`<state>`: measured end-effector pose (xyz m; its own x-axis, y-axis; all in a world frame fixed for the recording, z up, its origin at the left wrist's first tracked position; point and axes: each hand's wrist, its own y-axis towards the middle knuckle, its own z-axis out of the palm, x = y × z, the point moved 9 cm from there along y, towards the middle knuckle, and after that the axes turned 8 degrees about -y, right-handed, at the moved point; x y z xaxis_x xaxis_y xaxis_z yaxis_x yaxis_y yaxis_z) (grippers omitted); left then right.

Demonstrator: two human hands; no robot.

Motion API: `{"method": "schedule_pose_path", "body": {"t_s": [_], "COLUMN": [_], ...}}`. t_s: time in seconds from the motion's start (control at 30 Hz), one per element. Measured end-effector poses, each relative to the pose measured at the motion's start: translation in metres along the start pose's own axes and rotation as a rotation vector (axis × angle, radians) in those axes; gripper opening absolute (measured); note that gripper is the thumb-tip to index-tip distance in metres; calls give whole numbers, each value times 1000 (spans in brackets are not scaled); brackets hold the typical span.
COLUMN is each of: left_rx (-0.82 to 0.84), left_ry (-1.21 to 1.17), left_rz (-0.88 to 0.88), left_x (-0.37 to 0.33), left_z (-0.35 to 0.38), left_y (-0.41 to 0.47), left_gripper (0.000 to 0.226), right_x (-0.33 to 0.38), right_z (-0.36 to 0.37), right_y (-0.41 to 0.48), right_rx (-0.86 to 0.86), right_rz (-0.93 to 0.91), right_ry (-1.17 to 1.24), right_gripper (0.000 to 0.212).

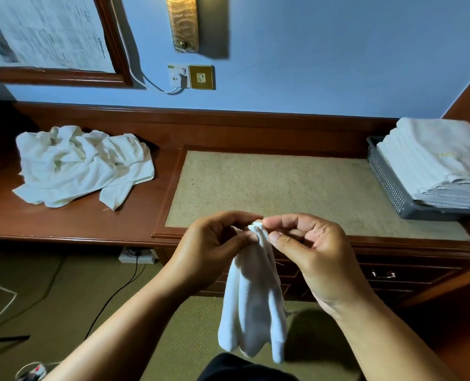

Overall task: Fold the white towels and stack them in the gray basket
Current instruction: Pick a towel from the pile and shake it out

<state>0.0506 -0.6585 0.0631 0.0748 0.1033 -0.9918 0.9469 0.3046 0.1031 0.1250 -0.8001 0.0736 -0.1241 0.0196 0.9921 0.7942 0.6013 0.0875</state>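
While the long reddish-brown wooden desk [91,224] is stretched across the middle of the view, its beige inlaid top panel [283,182] is seen lying between two lots of linen. On the left end of the wood, a crumpled pile of unfolded white towels [82,163] is spread out loose, well apart from everything else. Over at the far right, the gray perforated plastic basket [387,180] is set on the desk by the panel's right edge, and a neat stack of folded white towels [437,158] is piled in it — the stack is raised well above the rim. Now to the front: a small white towel [253,298] is held up in the air before the desk's near edge, off the surface altogether, its length left hanging straight down in soft folds. Its bunched top end is gripped from both sides — it is pinched between thumb and forefinger of the left hand [214,243], and the same end is pinched by thumb and fingertips of the right hand [316,243], the remaining fingers of each being curled in. The two hands are seen almost touching at that top end, with only the cloth between them.
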Motion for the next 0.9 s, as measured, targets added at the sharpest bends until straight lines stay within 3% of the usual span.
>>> {"method": "schedule_pose_path", "body": {"t_s": [0.13, 0.23, 0.37, 0.5, 0.63, 0.77, 0.9], "left_rx": [7, -23, -1, 16, 35, 31, -152], "left_ry": [139, 267, 258, 274, 331, 410, 415], "left_rz": [58, 130, 168, 221, 255, 292, 292], "left_x": [-9, -19, -26, -42, -53, -60, -61], "left_z": [2, 9, 22, 26, 27, 24, -15], "left_y": [8, 11, 17, 21, 26, 30, 39], "left_gripper": [3, 6, 8, 8, 7, 9, 15], "right_x": [-10, -14, -11, -17, -43, -59, -107], "right_z": [-10, -16, -22, -19, -5, 21, 29], "right_y": [-5, -8, -8, -7, 0, 0, -2], "right_rx": [-51, -93, -147, -156, -45, 187, 382], "right_rz": [-7, -25, -171, -212, -25, -29, 74], "right_ry": [62, 120, -182, -186, -104, -82, -323], "right_gripper": [14, 18, 18, 19, 22, 28, 26]}}
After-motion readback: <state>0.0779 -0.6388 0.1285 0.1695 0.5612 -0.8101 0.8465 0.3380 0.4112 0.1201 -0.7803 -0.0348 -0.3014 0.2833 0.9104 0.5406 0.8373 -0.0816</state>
